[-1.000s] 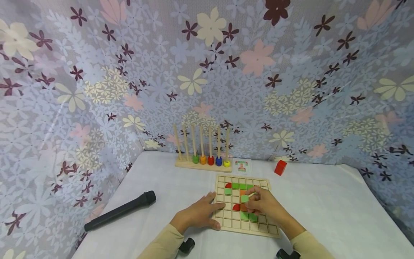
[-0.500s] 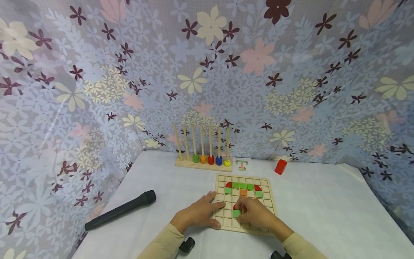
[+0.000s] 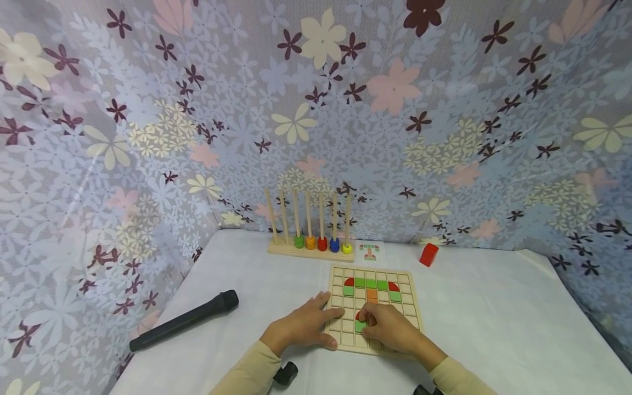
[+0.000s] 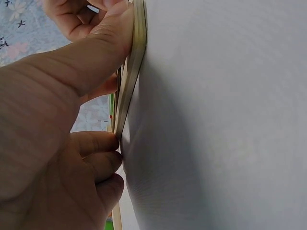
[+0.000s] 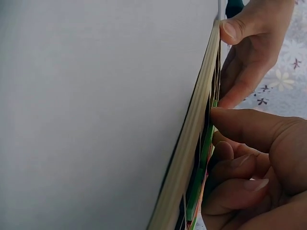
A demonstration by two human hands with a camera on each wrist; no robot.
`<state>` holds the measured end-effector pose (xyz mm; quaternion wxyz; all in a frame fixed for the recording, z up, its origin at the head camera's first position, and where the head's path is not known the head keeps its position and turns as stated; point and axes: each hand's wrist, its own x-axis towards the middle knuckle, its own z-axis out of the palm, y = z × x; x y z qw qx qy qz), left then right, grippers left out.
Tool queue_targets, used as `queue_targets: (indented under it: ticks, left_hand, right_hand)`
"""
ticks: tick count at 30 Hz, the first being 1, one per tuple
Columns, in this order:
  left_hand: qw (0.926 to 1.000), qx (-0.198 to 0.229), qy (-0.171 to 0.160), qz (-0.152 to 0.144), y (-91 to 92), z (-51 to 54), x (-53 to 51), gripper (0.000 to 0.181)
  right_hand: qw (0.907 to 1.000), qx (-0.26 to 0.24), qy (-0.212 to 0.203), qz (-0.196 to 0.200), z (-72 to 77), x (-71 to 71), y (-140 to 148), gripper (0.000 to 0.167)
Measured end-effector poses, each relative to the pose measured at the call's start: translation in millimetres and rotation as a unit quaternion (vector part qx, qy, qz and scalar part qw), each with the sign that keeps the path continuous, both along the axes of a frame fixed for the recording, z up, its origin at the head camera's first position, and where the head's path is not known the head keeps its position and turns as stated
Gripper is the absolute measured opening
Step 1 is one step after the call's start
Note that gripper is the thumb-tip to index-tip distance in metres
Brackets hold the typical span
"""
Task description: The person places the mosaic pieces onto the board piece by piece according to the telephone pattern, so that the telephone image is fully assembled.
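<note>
A wooden grid board [image 3: 348,344] lies on the table with red, green and orange tiles set in some cells. My left hand [image 3: 302,322] rests spread on the board's left edge, its thumb at the near left corner. My right hand [image 3: 392,327] is over the lower part of the board, thumb and index finger pinching a green square tile [image 3: 361,326] at a cell. Just above that tile shows part of a red quarter-round tile [image 3: 359,316]. In the right wrist view the thumb [image 5: 247,127] touches a green tile edge. The right hand covers several cells.
A pattern card [image 3: 369,252] lies behind the board, beside a peg stand [image 3: 311,254] with coloured beads. A red block [image 3: 428,254] stands at the back right. On the left lies a black microphone-like stick [image 3: 185,322]. A floral cloth hangs behind the table.
My right hand has moved left and nearer with the green tile, from above the board's middle down to a lower cell, then stayed there. The left hand has stayed in place.
</note>
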<state>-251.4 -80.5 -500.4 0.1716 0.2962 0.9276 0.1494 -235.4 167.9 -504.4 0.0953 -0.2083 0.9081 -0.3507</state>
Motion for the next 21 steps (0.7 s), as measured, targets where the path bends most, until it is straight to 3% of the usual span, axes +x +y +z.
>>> queue_targets:
  ticks: [12, 18, 21]
  left_hand:
    - [1.0, -0.001, -0.004, -0.005, 1.5, 0.1, -1.2, 0.079]
    - [0.9995, -0.02, 0.013, -0.022, 3.3, 4.2, -6.0, 0.079]
    - [0.9996, -0.017, 0.006, -0.024, 3.8, 6.7, -10.4, 0.077]
  right_hand:
    - [0.9991, -0.028, -0.027, 0.018, 2.4, 5.5, 1, 0.013]
    - [0.9988, -0.045, -0.012, 0.017, 9.6, 4.2, 11, 0.003]
    - [0.9989, -0.047, 0.0, 0.007, 12.3, 0.6, 19, 0.005]
